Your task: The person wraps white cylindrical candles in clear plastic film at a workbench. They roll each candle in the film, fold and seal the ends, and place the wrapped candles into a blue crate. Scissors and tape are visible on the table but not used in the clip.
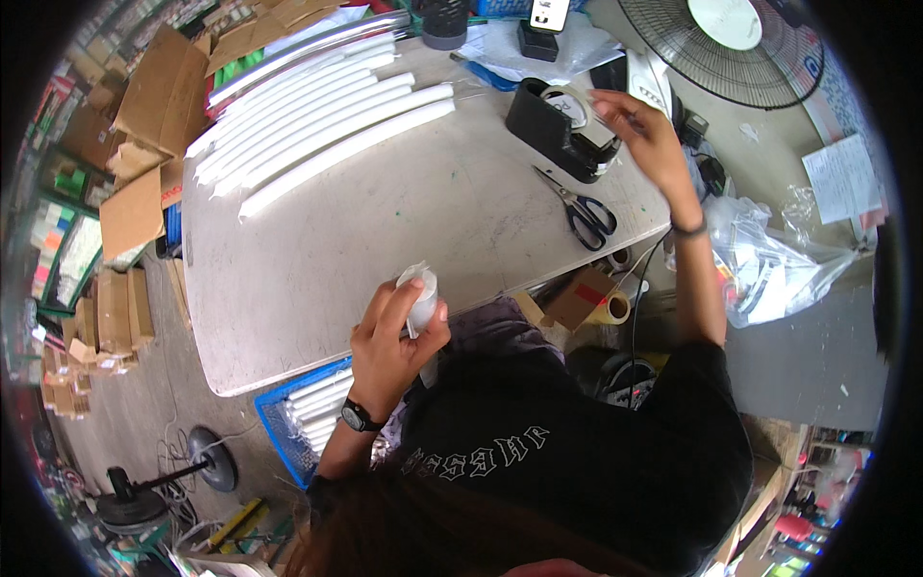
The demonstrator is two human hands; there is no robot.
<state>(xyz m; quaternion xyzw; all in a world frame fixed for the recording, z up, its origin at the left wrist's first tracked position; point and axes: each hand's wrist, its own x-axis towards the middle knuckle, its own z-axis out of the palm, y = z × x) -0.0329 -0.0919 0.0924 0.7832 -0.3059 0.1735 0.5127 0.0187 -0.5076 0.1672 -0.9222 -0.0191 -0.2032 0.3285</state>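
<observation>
My left hand point(393, 328) grips a white roll point(420, 306), seen nearly end-on at the front edge of the table, with loose plastic film at its end. My right hand point(645, 137) reaches over a black tape dispenser point(551, 148), its fingertips at the tape roll point(598, 130); whether they pinch any tape cannot be made out. Scissors with dark handles point(580, 209) lie partly spread just in front of the dispenser. On the far left of the table, several long white rolls point(346, 155) lie side by side.
A blue plastic basket point(270, 418) holding white rolls stands below the table's front edge. Beyond the dispenser is a fan point(721, 65). Clear plastic bags point(775, 267) lie to the right, cardboard boxes point(155, 94) to the left. A black cable point(634, 324) hangs by the table's right side.
</observation>
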